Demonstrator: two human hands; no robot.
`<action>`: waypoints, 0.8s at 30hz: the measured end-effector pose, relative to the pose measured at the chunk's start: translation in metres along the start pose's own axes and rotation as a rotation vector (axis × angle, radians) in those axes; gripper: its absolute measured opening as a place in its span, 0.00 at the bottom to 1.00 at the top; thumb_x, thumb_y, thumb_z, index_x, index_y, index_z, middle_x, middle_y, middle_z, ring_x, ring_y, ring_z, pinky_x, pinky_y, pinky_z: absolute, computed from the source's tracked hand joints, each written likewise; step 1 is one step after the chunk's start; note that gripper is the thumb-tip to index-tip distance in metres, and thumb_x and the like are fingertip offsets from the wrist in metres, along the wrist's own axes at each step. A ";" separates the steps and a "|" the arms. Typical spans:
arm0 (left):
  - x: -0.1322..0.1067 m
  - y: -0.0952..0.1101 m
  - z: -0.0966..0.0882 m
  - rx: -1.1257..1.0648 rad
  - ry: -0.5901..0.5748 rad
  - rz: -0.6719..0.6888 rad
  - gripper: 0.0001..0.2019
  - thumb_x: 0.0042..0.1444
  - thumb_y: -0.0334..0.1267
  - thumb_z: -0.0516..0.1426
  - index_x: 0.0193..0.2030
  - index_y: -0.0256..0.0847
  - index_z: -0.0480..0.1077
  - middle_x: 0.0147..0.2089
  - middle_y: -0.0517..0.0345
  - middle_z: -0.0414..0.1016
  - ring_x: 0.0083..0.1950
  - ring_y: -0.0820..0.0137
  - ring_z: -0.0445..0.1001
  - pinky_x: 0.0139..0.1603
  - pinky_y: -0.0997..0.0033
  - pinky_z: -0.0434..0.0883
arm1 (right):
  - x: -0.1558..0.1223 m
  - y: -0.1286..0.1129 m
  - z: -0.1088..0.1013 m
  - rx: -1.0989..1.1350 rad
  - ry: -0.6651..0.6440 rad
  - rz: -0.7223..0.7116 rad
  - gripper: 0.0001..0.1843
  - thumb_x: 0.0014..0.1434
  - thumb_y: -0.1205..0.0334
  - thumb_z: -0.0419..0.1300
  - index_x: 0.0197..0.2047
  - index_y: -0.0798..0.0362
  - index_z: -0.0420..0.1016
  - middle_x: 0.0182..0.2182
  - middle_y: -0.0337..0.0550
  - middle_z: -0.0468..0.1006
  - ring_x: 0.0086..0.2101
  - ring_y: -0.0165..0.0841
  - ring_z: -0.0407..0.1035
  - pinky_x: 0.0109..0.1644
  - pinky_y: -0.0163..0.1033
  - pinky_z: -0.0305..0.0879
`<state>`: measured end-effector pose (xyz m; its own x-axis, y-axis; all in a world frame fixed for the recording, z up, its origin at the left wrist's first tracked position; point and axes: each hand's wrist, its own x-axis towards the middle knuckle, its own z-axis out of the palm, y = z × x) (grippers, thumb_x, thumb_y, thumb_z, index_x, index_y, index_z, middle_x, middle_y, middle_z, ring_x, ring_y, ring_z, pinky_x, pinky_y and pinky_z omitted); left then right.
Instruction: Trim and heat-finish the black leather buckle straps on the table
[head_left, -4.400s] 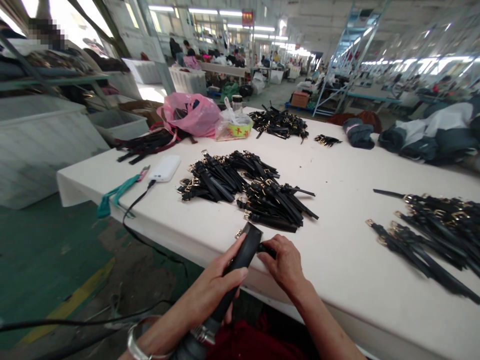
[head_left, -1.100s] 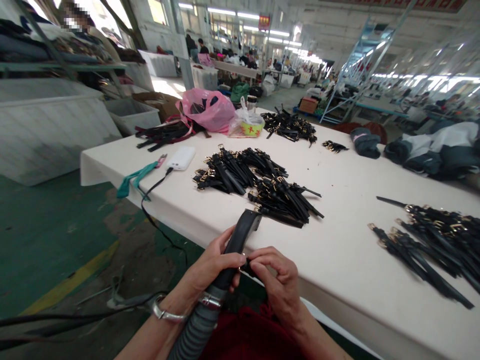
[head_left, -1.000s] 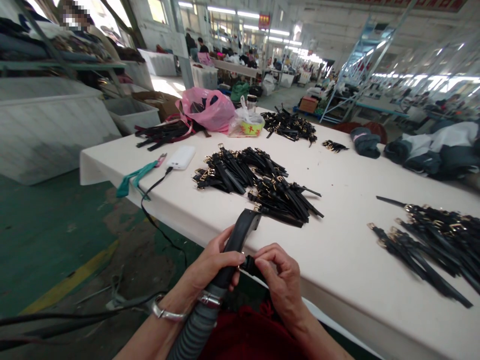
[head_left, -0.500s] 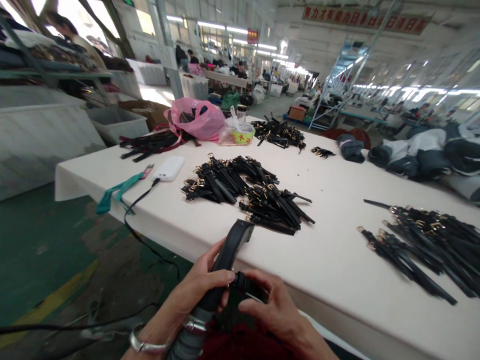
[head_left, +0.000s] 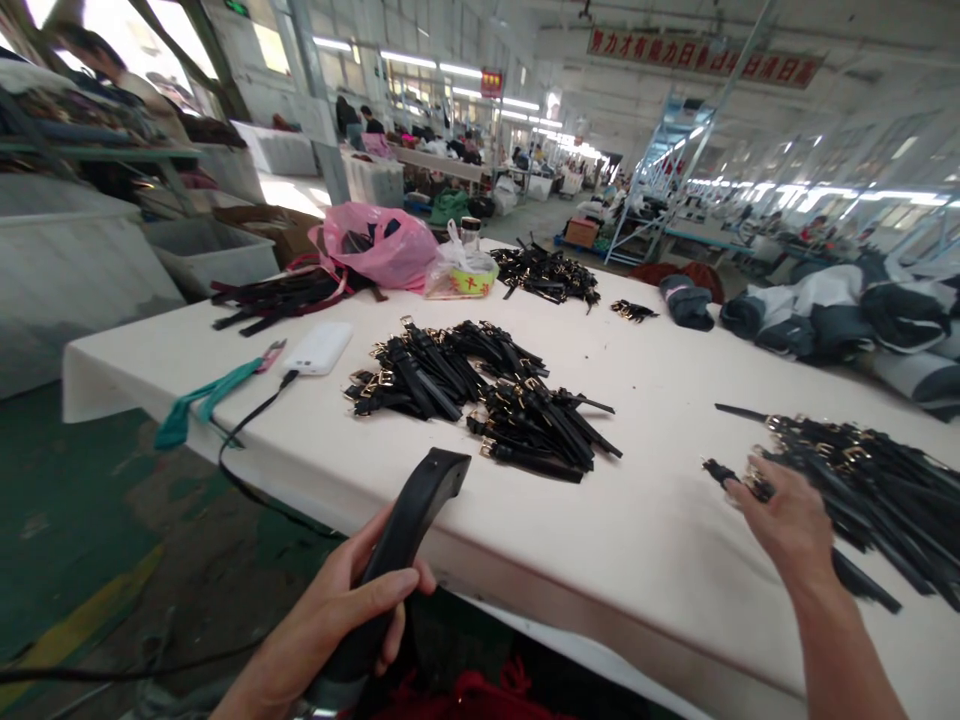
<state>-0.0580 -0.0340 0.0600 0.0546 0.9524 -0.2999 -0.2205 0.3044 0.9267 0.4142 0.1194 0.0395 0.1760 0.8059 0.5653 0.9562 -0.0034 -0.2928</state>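
Note:
My left hand [head_left: 367, 590] is wrapped round a black curved hand-held tool [head_left: 405, 520], its flat tip pointing up and away over the table's front edge. Part of the tool's lower end is hidden by my hand and the frame edge. On the right, my right hand [head_left: 787, 515] reaches down to the table, thumb and fingers closed on a black buckled strap [head_left: 718, 470] at the near side of a pile. That pile of black straps [head_left: 885, 490] has gold-coloured buckles. Ahead of the tool lies another heap of black buckled straps [head_left: 540, 425].
On the white-covered table [head_left: 645, 560] are a white power bank [head_left: 320, 349] with a black cable, a teal strap [head_left: 217, 390], a pink plastic bag [head_left: 382, 245] and a farther strap heap [head_left: 544, 275]. Grey and white rolled cloth [head_left: 847, 305] lies at right. A person [head_left: 112, 70] is at far left.
My right hand has moved from beside the tool to the right-hand strap pile. The black piece it held no longer shows there. My left hand and tool have shifted left and lower in view.

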 end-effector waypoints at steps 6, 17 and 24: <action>-0.001 0.004 0.005 0.010 0.030 0.012 0.33 0.47 0.47 0.63 0.58 0.43 0.57 0.32 0.57 0.74 0.14 0.75 0.66 0.11 0.77 0.65 | -0.025 -0.146 0.035 0.447 -0.158 -0.346 0.14 0.62 0.57 0.52 0.46 0.51 0.75 0.43 0.49 0.77 0.43 0.38 0.70 0.50 0.47 0.66; -0.016 -0.008 -0.003 0.010 0.008 0.000 0.44 0.49 0.49 0.62 0.67 0.46 0.43 0.34 0.55 0.75 0.15 0.73 0.69 0.12 0.76 0.66 | -0.034 -0.312 0.090 0.200 -0.620 -0.478 0.18 0.63 0.56 0.56 0.54 0.55 0.67 0.50 0.47 0.70 0.45 0.36 0.69 0.48 0.48 0.69; -0.019 -0.008 -0.006 0.001 0.035 0.034 0.45 0.49 0.52 0.61 0.67 0.46 0.40 0.33 0.55 0.75 0.13 0.73 0.68 0.10 0.77 0.64 | -0.019 -0.321 0.080 0.212 -0.570 -0.472 0.10 0.62 0.67 0.51 0.41 0.53 0.74 0.40 0.45 0.77 0.42 0.34 0.70 0.47 0.37 0.63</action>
<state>-0.0630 -0.0543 0.0571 0.0133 0.9612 -0.2755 -0.2208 0.2715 0.9368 0.0852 0.1531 0.0612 -0.4422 0.8746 0.1989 0.8245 0.4836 -0.2937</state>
